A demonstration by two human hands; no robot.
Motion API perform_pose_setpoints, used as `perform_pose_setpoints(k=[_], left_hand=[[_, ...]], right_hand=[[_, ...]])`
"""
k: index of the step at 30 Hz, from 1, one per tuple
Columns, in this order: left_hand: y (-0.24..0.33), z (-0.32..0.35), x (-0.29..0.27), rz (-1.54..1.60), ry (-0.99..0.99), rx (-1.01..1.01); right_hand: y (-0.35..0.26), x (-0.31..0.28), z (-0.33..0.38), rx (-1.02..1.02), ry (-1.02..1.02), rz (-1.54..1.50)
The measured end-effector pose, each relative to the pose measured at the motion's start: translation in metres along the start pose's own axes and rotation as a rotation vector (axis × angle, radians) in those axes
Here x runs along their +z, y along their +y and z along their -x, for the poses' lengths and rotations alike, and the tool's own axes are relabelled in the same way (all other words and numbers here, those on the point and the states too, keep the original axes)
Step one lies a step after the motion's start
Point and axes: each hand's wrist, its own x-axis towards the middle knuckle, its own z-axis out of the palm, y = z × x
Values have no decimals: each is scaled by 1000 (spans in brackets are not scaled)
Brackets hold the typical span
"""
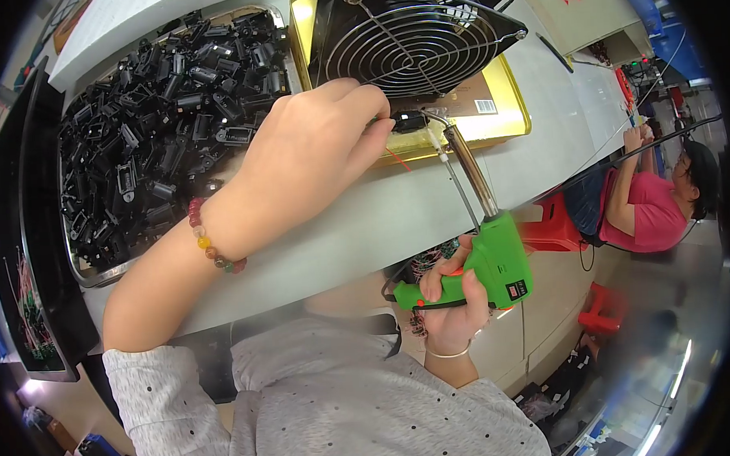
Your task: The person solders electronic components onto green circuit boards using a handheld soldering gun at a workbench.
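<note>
A big tray (82, 277) of black plastic parts fills the bench's (365, 220) far left, with a caged fan (410, 38) to its right. Below the fan, the left hand (313, 149) pinches a small black part (409, 122), while the right hand (449, 293) wraps around a green soldering gun (484, 255), tip at that part. The hot tip sits so near the fingertips (381, 128) that a slip could burn them.

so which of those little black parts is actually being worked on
The one pinched in the left hand fingers, a black part at the soldering gun tip; the rest lie heaped in the tray.
</note>
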Motion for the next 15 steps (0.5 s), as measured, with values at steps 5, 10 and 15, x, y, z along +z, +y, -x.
perform_pose_setpoints(k=[5,10,15], left_hand=[[-1,1,1,-3,5,-9],[1,0,1,-5,9,-16],[0,1,0,0,10,-18]], right_hand=[[7,-4,0,-28,-12,25],[13,-12,0,-86,-29,98],[15,-10,1,-109,-4,92]])
